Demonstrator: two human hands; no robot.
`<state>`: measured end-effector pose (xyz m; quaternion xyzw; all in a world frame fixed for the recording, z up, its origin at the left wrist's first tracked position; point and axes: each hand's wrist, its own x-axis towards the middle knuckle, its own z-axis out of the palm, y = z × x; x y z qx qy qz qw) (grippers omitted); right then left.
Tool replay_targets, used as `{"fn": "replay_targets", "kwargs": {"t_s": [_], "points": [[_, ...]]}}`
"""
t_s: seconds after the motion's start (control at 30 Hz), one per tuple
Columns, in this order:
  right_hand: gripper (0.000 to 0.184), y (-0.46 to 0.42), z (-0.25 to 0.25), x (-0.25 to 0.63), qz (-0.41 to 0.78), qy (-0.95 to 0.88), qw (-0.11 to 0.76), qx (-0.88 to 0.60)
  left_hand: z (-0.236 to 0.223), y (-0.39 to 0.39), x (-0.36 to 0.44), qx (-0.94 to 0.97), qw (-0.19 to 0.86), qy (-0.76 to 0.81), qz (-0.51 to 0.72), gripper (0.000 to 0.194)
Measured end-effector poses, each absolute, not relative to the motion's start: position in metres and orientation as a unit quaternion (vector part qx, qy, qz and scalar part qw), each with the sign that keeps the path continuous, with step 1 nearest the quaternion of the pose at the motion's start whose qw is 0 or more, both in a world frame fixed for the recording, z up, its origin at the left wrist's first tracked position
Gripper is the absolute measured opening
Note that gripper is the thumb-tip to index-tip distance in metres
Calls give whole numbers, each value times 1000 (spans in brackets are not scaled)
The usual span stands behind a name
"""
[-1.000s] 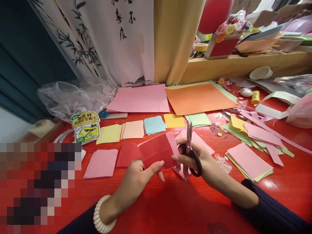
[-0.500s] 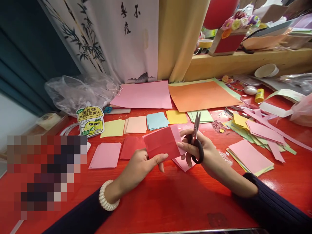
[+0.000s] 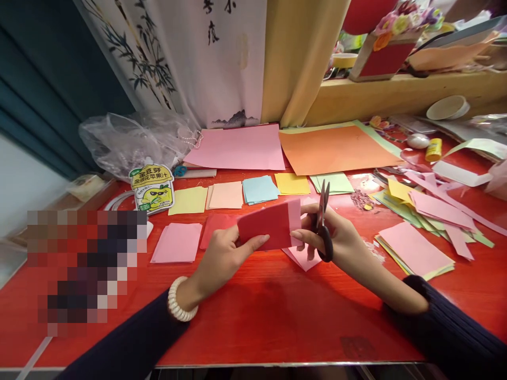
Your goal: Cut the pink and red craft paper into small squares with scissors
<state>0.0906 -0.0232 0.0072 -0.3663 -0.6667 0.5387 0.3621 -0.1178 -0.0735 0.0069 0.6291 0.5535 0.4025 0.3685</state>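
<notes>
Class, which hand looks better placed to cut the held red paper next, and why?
Probably the right hand: it carries the scissors, though it also touches the pink paper; the left hand holds the red paper.

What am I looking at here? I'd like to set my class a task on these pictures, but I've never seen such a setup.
There is no machine: these are a person's two bare hands. The view comes from one camera worn on the person's head, looking forward and down.

The left hand holds red paper, with pink paper showing past its right edge. The right hand touches that pink edge and also carries scissors, blades pointing up in the picture.

On the red table lie small paper stacks, including a blue stack and a peach stack. Behind them are a large pink sheet and an orange sheet.
</notes>
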Motion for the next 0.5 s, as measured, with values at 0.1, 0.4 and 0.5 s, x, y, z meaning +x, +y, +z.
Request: {"fn": "replay_targets", "kwargs": {"t_s": [0.1, 0.4, 0.5], "points": [[22, -25, 9, 90, 470, -725, 352, -361, -3, -76, -128, 700, 273, 556, 356, 27], [14, -30, -3, 88, 435, -775, 295, -352, -5, -83, -131, 725, 281, 560, 286, 35], [13, -31, -4, 88, 453, -765, 296, -349, -2, -84, -131, 711, 313, 558, 292, 37]]}}
